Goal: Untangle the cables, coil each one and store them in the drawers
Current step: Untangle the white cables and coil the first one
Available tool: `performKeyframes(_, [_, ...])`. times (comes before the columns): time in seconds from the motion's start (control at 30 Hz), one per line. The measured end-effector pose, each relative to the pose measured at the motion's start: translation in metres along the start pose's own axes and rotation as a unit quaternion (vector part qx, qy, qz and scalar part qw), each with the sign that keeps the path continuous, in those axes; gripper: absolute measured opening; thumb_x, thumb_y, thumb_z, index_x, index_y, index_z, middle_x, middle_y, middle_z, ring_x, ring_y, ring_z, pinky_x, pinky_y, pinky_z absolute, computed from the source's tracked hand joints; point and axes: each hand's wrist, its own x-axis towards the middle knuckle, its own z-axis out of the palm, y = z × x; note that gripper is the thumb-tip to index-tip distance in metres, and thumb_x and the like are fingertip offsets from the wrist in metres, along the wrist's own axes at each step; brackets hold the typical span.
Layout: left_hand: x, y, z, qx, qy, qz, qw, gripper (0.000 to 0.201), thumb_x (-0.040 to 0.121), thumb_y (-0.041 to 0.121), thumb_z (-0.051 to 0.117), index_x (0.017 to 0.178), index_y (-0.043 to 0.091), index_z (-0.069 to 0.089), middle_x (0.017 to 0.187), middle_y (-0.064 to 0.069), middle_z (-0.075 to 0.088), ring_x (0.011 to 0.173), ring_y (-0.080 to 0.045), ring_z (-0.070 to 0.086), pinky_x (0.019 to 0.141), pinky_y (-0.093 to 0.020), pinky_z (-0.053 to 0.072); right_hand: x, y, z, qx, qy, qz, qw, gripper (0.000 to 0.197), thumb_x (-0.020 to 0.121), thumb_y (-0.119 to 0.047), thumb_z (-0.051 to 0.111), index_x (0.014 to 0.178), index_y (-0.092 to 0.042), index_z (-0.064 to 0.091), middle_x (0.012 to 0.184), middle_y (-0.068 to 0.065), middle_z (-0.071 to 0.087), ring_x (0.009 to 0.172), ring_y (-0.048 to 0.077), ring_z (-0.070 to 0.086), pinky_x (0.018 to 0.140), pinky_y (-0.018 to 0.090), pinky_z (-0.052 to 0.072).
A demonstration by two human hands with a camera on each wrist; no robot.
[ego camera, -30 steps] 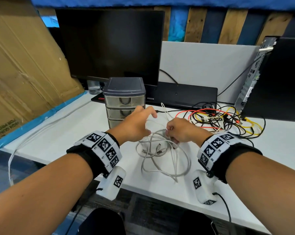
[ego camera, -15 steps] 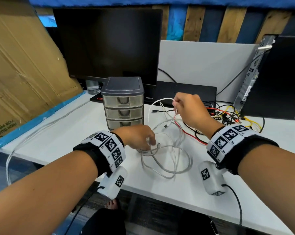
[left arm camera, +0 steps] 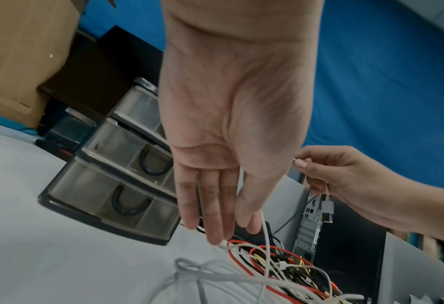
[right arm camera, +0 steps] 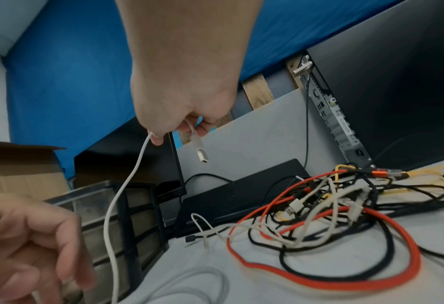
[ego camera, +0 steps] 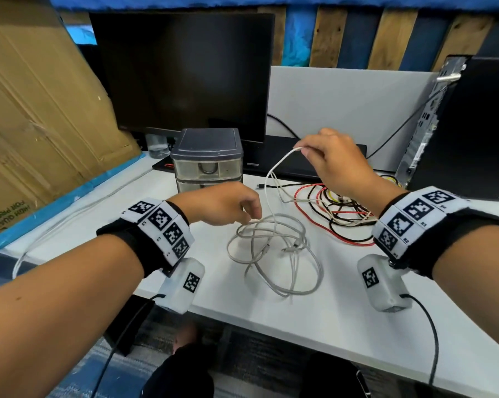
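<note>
**White cable lifted clear of the tangle on an office counter**

A white counter (ego camera: 314, 320) stands before a blue and wooden slatted wall, carrying a dark monitor (ego camera: 182, 73), a black computer tower (ego camera: 472, 130) at the right and a cardboard sheet (ego camera: 41, 116) leaning at the left. The right hand (ego camera: 333, 163), raised above the counter, pinches a thin white cable (ego camera: 274, 170) near its end, fingers (right arm camera: 158, 137) curled round it, the plug (right arm camera: 201, 155) dangling below them. The left hand (ego camera: 222, 203) hovers low over a loose grey cable coil (ego camera: 274, 251), fingers (left arm camera: 210, 207) relaxed and nearly straight, holding nothing. Half a second ago the right hand was lower and the left hand was down in the grey loops; a second ago both hands worked together at the coil. A tangle of red, black and yellow cables (ego camera: 340, 214) lies behind the right wrist. The small drawer unit (ego camera: 208, 159) stands beside the monitor's foot, its three drawers closed; through their translucent fronts no contents can be made out.
</note>
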Motion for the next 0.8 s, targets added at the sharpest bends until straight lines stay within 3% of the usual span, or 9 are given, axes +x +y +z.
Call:
performKeyframes(0.1, [-0.002, 0.001, -0.002, 0.008, 0.012, -0.011, 1.000, 0.018, 0.092, 0.011, 0.074, 0.106, 0.022, 0.069, 0.106, 0.005, 0.071, 0.096, -0.013, 0.068, 0.079, -0.024, 0.055, 0.003, -0.008, -0.002, -0.003, -0.031, -0.011, 0.999, 0.025, 0.106, -0.022, 0.051, 0.120, -0.023, 0.071, 0.093, 0.001, 0.052, 0.090, 0.022, 0.051, 0.074, 0.030, 0.035])
performKeyframes(0.2, [-0.005, 0.006, 0.005, 0.069, -0.046, -0.029, 0.996, 0.039, 0.084, 0.016, 0.083, 0.114, 0.027, 0.061, 0.111, 0.007, 0.064, 0.090, -0.014, 0.062, 0.073, -0.028, 0.052, 0.001, -0.013, 0.009, -0.031, -0.099, -0.023, 0.994, 0.026, 0.106, -0.021, 0.049, 0.120, -0.021, 0.071, 0.099, 0.003, 0.053, 0.099, 0.027, 0.054, 0.081, 0.036, 0.043])
performKeyframes(0.37, [-0.009, 0.014, 0.027, 0.223, -0.114, -0.031, 0.968, 0.068, 0.079, 0.011, 0.085, 0.119, 0.036, 0.037, 0.115, 0.003, 0.041, 0.087, -0.022, 0.056, 0.068, -0.039, 0.052, -0.017, -0.030, 0.032, -0.125, -0.194, 0.002, 0.973, 0.041, 0.107, -0.024, 0.045, 0.149, -0.026, 0.043, 0.129, 0.004, 0.042, 0.114, 0.029, 0.046, 0.096, 0.052, 0.045])
performKeyframes(0.4, [-0.009, 0.014, 0.030, 0.212, -0.118, -0.026, 0.970, 0.069, 0.078, 0.017, 0.088, 0.119, 0.038, 0.037, 0.115, 0.003, 0.040, 0.087, -0.022, 0.056, 0.069, -0.041, 0.052, -0.019, -0.035, 0.035, -0.120, -0.186, -0.010, 0.975, 0.036, 0.106, -0.026, 0.046, 0.142, -0.025, 0.048, 0.128, 0.003, 0.043, 0.113, 0.028, 0.046, 0.095, 0.051, 0.044])
performKeyframes(0.47, [-0.008, 0.014, 0.033, 0.175, -0.105, -0.002, 0.979, 0.065, 0.076, 0.031, 0.089, 0.119, 0.041, 0.042, 0.116, 0.004, 0.040, 0.091, -0.022, 0.057, 0.074, -0.043, 0.055, -0.021, -0.047, 0.036, -0.102, -0.193, -0.023, 0.976, 0.016, 0.103, -0.023, 0.046, 0.109, -0.022, 0.062, 0.111, 0.002, 0.051, 0.101, 0.027, 0.053, 0.085, 0.047, 0.049])
performKeyframes(0.53, [-0.007, 0.012, 0.037, 0.145, -0.067, 0.049, 0.986, 0.053, 0.077, 0.042, 0.087, 0.116, 0.042, 0.050, 0.126, 0.006, 0.041, 0.102, -0.024, 0.056, 0.082, -0.042, 0.055, -0.020, -0.054, 0.038, -0.082, -0.239, -0.008, 0.967, 0.021, 0.095, -0.016, 0.046, 0.080, -0.020, 0.059, 0.090, 0.003, 0.058, 0.084, 0.030, 0.059, 0.073, 0.047, 0.055])
performKeyframes(0.6, [-0.004, 0.011, 0.041, 0.130, -0.025, 0.098, 0.986, 0.035, 0.084, 0.043, 0.081, 0.112, 0.036, 0.062, 0.129, 0.006, 0.045, 0.104, -0.018, 0.054, 0.087, -0.036, 0.053, -0.019, -0.057, 0.039, -0.060, -0.254, 0.001, 0.965, 0.023, 0.091, -0.012, 0.046, 0.077, -0.022, 0.061, 0.087, 0.005, 0.061, 0.080, 0.030, 0.061, 0.066, 0.041, 0.054])
performKeyframes(0.67, [-0.004, 0.011, 0.039, 0.122, 0.017, 0.123, 0.985, 0.019, 0.091, 0.038, 0.076, 0.105, 0.025, 0.072, 0.115, 0.004, 0.056, 0.088, -0.007, 0.055, 0.080, -0.031, 0.051, -0.017, -0.056, 0.035, -0.011, -0.223, 0.026, 0.974, 0.025, 0.093, -0.009, 0.046, 0.083, -0.018, 0.068, 0.087, 0.005, 0.064, 0.078, 0.025, 0.061, 0.061, 0.032, 0.048])
performKeyframes(0.8, [-0.007, 0.017, 0.024, 0.037, 0.117, 0.137, 0.983, 0.020, 0.098, 0.026, 0.069, 0.086, 0.010, 0.072, 0.082, 0.007, 0.067, 0.068, -0.003, 0.070, 0.065, -0.023, 0.055, -0.019, -0.052, 0.025, 0.134, -0.219, 0.078, 0.963, 0.029, 0.090, -0.003, 0.050, 0.081, -0.016, 0.074, 0.070, 0.006, 0.066, 0.056, 0.015, 0.057, 0.049, 0.023, 0.044])
